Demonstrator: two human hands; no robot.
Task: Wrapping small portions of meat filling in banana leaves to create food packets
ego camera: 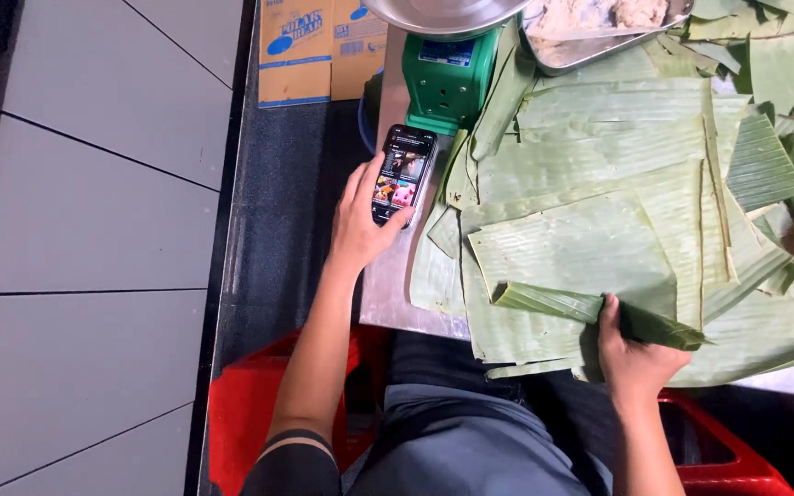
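Left hand (357, 220) grips a phone (403, 174) standing against the green scale (448, 83), far left on the surface (388, 285). Right hand (631, 354), fingers clenched, holds a rolled leaf parcel (590, 308) on the near banana leaves (599, 184).

Glossy glass-fronted phone (403, 174) under bare left hand (360, 220); matt, finely ribbed green leaf roll (590, 308) in right hand (631, 354); same ribbed matt banana leaves (599, 165) spread over smooth dull metal table (392, 285); shiny metal pan on glossy green plastic scale (448, 78), far; matt brown cardboard box (319, 46), far left; smooth red plastic stool (250, 404), near; smooth pale floor tiles (85, 230), left
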